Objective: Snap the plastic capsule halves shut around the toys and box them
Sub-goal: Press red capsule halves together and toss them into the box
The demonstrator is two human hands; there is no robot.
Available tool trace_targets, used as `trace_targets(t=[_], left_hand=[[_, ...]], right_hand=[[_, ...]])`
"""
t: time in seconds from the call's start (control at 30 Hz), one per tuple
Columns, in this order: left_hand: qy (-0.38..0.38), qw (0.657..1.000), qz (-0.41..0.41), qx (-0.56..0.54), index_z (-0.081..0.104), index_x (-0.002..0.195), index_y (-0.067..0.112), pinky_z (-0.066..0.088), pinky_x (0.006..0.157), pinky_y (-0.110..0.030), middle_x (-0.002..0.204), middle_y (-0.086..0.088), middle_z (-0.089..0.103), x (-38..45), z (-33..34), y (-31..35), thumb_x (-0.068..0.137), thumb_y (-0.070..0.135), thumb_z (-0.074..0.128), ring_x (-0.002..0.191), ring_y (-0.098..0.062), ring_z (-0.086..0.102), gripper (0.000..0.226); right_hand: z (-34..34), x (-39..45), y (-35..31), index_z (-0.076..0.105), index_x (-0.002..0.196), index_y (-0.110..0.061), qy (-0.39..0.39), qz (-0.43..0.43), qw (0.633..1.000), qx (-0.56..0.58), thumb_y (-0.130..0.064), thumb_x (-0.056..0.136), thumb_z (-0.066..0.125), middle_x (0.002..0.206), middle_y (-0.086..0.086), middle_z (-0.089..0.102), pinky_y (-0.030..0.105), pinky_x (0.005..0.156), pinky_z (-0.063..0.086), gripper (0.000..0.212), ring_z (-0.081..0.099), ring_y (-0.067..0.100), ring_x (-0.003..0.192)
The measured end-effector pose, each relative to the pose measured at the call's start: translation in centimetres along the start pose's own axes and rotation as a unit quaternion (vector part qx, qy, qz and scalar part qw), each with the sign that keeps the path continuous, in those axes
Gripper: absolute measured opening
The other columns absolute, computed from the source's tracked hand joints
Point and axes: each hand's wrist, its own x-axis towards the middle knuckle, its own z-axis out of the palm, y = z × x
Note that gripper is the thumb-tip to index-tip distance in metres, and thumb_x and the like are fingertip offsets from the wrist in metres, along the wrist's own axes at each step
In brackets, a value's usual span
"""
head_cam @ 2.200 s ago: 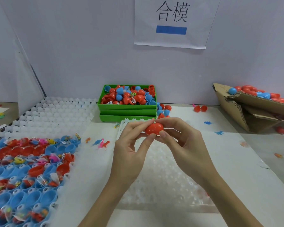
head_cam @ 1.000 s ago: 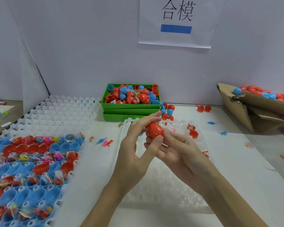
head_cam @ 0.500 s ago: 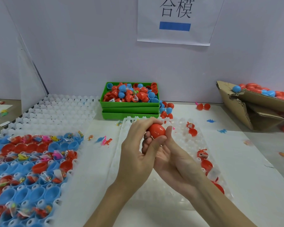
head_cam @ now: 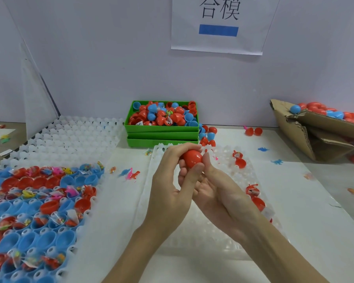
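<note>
- A red capsule [head_cam: 192, 158] sits at the centre of the frame, held above the clear tray [head_cam: 229, 201] between both hands.
- The left hand [head_cam: 173, 186] curls over the capsule from the left: its fingers [head_cam: 180, 149] wrap the top and far side, and its thumb [head_cam: 194, 172] presses the near lower side.
- The right hand [head_cam: 215, 193] lies palm up beneath and to the right; its thumb [head_cam: 206, 160] rests against the capsule's right side and its fingers are curled under the capsule, mostly hidden behind the left hand.
- Both hands grip the capsule; whether its halves are fully snapped together cannot be told.
- On the clear tray, right of the hands, a few open red halves [head_cam: 240, 163] sit in cells, some with a toy.
- At lower left, a second tray [head_cam: 76, 201] is packed with blue and red halves [head_cam: 29, 201], many holding bagged toys.
- An empty white tray [head_cam: 70, 135] lies in the left middle of the frame.
- A green bin [head_cam: 161, 129] of loose red and blue halves stands at centre, against the wall.
- At upper right, a cardboard box [head_cam: 298, 131] tilted on the desk [head_cam: 305, 201] holds closed capsules.
- Small loose toys [head_cam: 131, 173] lie on the desk between the trays.
- A paper sign [head_cam: 219, 25] hangs at the top centre.
</note>
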Motion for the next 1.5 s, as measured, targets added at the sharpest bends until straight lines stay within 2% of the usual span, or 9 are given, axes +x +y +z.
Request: trace_targets(t=[0.17, 0.27, 0.4, 0.57, 0.7, 0.83, 1.1, 1.3, 1.5], left_hand=[[0.007, 1.0, -0.016, 0.01, 0.06, 0.131, 0.032, 0.049, 0.105, -0.023, 0.129, 0.015, 0.064, 0.0, -0.2, -0.3, 0.1, 0.03, 0.065, 0.129, -0.015, 0.059, 0.031], [0.0, 1.0, -0.019, 0.006, 0.059, 0.132, 0.033, 0.049, 0.107, -0.024, 0.13, 0.016, 0.065, 0.1, -0.3, -0.2, 0.103, 0.035, 0.06, 0.131, -0.014, 0.058, 0.029], [0.009, 0.998, -0.036, -0.041, 0.065, 0.128, 0.023, 0.053, 0.105, -0.033, 0.126, 0.008, 0.071, 0.3, -0.7, -0.4, 0.105, 0.024, 0.055, 0.128, -0.023, 0.062, 0.025], [0.012, 0.993, -0.075, -0.085, 0.071, 0.124, 0.021, 0.056, 0.101, -0.027, 0.122, 0.009, 0.074, 0.5, -0.7, -0.6, 0.1, 0.02, 0.065, 0.124, -0.018, 0.066, 0.025], [0.013, 0.991, -0.071, -0.109, 0.072, 0.125, 0.019, 0.055, 0.101, -0.025, 0.122, 0.007, 0.075, 0.5, -0.7, -0.7, 0.1, 0.017, 0.066, 0.124, -0.018, 0.067, 0.026], [0.016, 0.99, -0.077, -0.119, 0.072, 0.126, 0.017, 0.055, 0.099, -0.023, 0.122, 0.007, 0.075, 0.4, -0.6, -0.7, 0.101, 0.016, 0.064, 0.124, -0.015, 0.067, 0.027], [0.02, 0.989, -0.069, -0.13, 0.07, 0.129, 0.016, 0.055, 0.098, -0.021, 0.124, 0.007, 0.075, 0.4, -0.6, -0.6, 0.1, 0.018, 0.064, 0.123, -0.015, 0.068, 0.03], [0.033, 0.989, -0.054, -0.132, 0.071, 0.127, 0.017, 0.055, 0.097, -0.022, 0.123, 0.005, 0.075, 0.3, -0.5, -0.5, 0.1, 0.022, 0.064, 0.122, -0.018, 0.068, 0.028], [-0.019, 0.992, -0.042, -0.122, 0.067, 0.135, 0.014, 0.054, 0.103, -0.025, 0.131, 0.004, 0.072, 0.5, -1.1, -0.8, 0.1, 0.019, 0.067, 0.129, -0.02, 0.064, 0.035]], right_hand=[[-0.2, -0.1, -1.0, 0.076, 0.118, -0.005, 0.053, -0.025, 0.992, -0.113, -0.045, 0.089, 0.074, 0.114, 0.016, 0.074, 0.031, 0.09, 0.058, 0.049, 0.072, 0.025, 0.107], [-0.4, -0.3, -1.5, 0.074, 0.121, -0.002, 0.057, -0.023, 0.99, -0.128, -0.039, 0.093, 0.073, 0.115, 0.013, 0.075, 0.031, 0.09, 0.059, 0.047, 0.072, 0.023, 0.111], [-0.4, -0.4, -1.5, 0.07, 0.125, 0.0, 0.085, -0.039, 0.988, -0.124, -0.03, 0.092, 0.075, 0.124, 0.021, 0.072, 0.036, 0.095, 0.059, 0.045, 0.07, 0.035, 0.117], [-0.1, -0.6, -1.1, 0.08, 0.11, -0.015, 0.137, -0.147, 0.944, -0.26, -0.029, 0.09, 0.074, 0.108, 0.01, 0.079, 0.03, 0.086, 0.062, 0.025, 0.077, 0.028, 0.102], [0.2, -0.7, -1.2, 0.076, 0.113, -0.015, 0.149, -0.196, 0.903, -0.351, -0.028, 0.087, 0.074, 0.101, 0.002, 0.081, 0.031, 0.083, 0.063, 0.03, 0.078, 0.023, 0.094], [0.2, -0.8, -1.3, 0.075, 0.115, -0.013, 0.147, -0.213, 0.883, -0.391, -0.025, 0.087, 0.073, 0.097, 0.001, 0.081, 0.028, 0.08, 0.063, 0.03, 0.079, 0.021, 0.088], [0.7, -0.8, -0.6, 0.077, 0.109, -0.022, 0.157, -0.221, 0.895, -0.354, -0.028, 0.087, 0.073, 0.099, -0.002, 0.081, 0.024, 0.08, 0.062, 0.023, 0.079, 0.019, 0.092], [1.0, -1.0, -0.3, 0.08, 0.106, -0.019, 0.17, -0.229, 0.909, -0.305, -0.028, 0.086, 0.075, 0.098, 0.004, 0.081, 0.028, 0.079, 0.063, 0.023, 0.079, 0.024, 0.091], [0.9, -1.0, -0.8, 0.08, 0.107, -0.016, 0.181, -0.212, 0.918, -0.282, -0.031, 0.084, 0.077, 0.1, 0.006, 0.08, 0.031, 0.084, 0.063, 0.028, 0.078, 0.026, 0.094]])
